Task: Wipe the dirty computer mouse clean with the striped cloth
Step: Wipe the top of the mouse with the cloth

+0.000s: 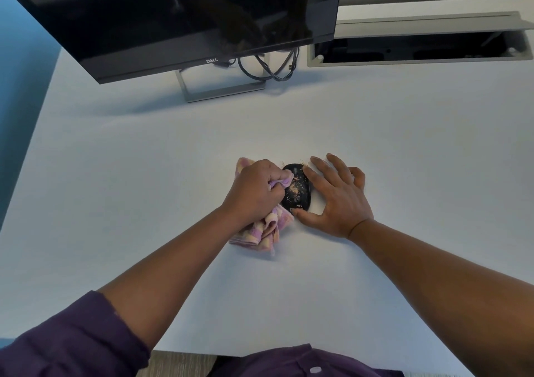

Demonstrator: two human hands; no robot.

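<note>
On desk (pixel 144 160), mouse (pixel 297 191) lengthwise front-back

White desk (pixel 173 151), surface plain. Near centre: black mouse (pixel 297 191), speckled with tan dirt. Striped cloth (pixel 268 226) lies bunched at its 8 o'clock, touching. Tan crumbs (pixel 303 161) at its 12 o'clock. Monitor stand (pixel 219 87) at 11 o'clock, cables (pixel 268 69) beside. Recessed cable tray (pixel 419 56) at 1 o'clock.

A pale white desk (pixel 144 160) fills the view — a dark Dell monitor (pixel 179 15) on a metal stand (pixel 219 90) at its far edge, looped black cables (pixel 271 67) behind, an open grey cable tray (pixel 416 50) to the right, a blue wall (pixel 20 73) at left.
</note>
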